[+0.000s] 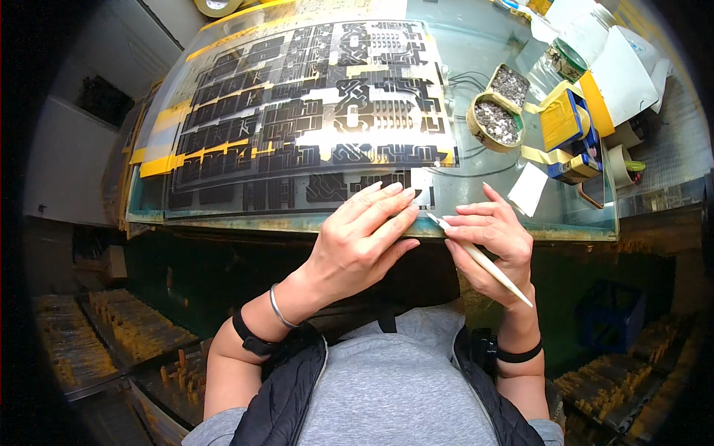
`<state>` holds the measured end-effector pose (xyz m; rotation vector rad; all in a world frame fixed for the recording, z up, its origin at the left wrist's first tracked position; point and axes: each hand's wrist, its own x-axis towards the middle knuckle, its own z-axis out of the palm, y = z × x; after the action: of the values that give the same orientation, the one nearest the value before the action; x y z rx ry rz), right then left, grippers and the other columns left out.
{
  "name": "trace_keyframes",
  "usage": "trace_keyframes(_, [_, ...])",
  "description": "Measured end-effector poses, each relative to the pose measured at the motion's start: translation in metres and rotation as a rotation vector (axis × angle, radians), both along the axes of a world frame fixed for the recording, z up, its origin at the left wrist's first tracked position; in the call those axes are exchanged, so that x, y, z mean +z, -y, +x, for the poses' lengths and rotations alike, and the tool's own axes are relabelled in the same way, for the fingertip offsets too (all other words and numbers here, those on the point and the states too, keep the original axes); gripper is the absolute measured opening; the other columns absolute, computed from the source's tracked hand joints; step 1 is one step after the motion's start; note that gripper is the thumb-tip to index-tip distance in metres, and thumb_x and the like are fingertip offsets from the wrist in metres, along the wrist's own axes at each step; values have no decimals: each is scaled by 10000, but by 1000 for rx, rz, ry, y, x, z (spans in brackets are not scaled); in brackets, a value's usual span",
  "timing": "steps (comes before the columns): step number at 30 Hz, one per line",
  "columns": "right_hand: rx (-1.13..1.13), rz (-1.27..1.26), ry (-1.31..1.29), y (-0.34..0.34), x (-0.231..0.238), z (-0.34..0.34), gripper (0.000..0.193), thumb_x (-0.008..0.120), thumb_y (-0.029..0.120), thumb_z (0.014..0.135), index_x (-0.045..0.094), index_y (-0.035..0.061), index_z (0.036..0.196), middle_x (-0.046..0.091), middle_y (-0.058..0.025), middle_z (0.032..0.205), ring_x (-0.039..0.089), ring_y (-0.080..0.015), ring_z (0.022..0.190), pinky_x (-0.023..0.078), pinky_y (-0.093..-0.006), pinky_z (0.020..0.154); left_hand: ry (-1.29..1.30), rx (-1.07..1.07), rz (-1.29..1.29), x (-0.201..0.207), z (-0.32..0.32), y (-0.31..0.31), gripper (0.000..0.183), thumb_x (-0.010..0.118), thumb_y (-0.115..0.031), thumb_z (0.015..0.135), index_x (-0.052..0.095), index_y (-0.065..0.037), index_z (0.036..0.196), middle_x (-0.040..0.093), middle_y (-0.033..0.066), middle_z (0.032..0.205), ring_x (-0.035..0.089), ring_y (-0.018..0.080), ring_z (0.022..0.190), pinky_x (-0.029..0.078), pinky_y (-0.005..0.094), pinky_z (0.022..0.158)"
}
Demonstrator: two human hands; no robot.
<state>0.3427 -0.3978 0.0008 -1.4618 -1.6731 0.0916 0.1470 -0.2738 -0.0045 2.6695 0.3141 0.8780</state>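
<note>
Head view showed a glass-topped table (476,52) carrying a large clear film sheet (297,111) printed with dark circuit patterns, most of it already bordered by yellow tape strips (167,162), the near edge apparently unfinished. The left hand (364,241) lay flat, fingers extended, on the sheet's near right corner, while the right hand (494,249) gripped a slim white stylus (483,262), its tip just beside those fingertips.

left hand (362,238) flat, right hand (491,245) pinching

I wore a grey top under a black quilted vest (279,401), black wristbands on both arms, and a silver bangle (280,307) on my left.
</note>
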Motion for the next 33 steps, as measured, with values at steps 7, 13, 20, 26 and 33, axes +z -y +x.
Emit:
trace_keyframes(7, [-5,-6,-6,-2,-1,-1,200,764,1,685,736,96,858,742,-52,894,691,-244,899,386,-557,1059,-9,-4,9,0,0,-2,438,805,-174,724,664,-24,1111,637,136,1214,604,308,1158,477,442,1017])
trace_keyframes(13, [-35,69,25,-4,-3,-10,206,751,-15,654,729,88,831,718,-51,802,678,-226,798,368,-572,1076,7,-28,-35,8,6,-3,357,784,-131,675,687,2,992,646,150,1201,614,311,1146,504,418,990])
trace_keyframes(20, [-110,170,61,-5,-14,-20,230,759,-14,620,716,102,815,694,-30,783,662,-203,770,367,-593,1075,11,-29,-58,8,10,-4,326,771,-124,657,697,14,943,666,154,1166,633,312,1122,513,407,981])
trace_keyframes(26, [-121,39,-321,-2,-11,-16,74,686,21,861,674,16,934,717,-128,811,716,-265,790,479,-498,988,75,-28,-77,6,11,-8,202,771,-108,743,696,-5,900,690,139,1097,656,296,1060,530,391,910])
trace_keyframes(33, [-105,50,-139,-26,-5,-10,142,655,33,889,656,36,1031,710,-135,894,692,-343,874,484,-472,963,52,-43,-219,13,24,-23,133,780,-86,749,715,-63,862,665,65,891,609,250,803,483,357,718])
